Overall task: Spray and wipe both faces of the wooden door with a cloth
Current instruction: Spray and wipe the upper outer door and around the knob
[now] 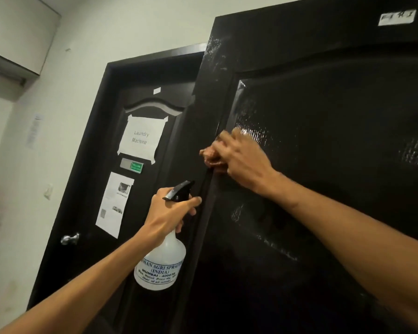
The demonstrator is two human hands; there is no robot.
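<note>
Head view: wooden door [336, 213] stands open, dark face close ahead, wet spray streaks on upper panel. Right hand [241, 157] grips bunched brown cloth [209, 157], pressed on left moulding of the door. Left hand [169, 213] wraps neck of spray bottle [162, 261], held low beside door edge. Risks: door likely swings under wiping pressure; small wad could miss streaks; bottle nozzle may knock door edge.

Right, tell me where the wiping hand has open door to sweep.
Open: the dark panel right of the right hand, under the arched moulding, and the top rail up to the white label. Crowded: the left edge of the door, where the cloth, left hand and spray bottle bunch.
</note>
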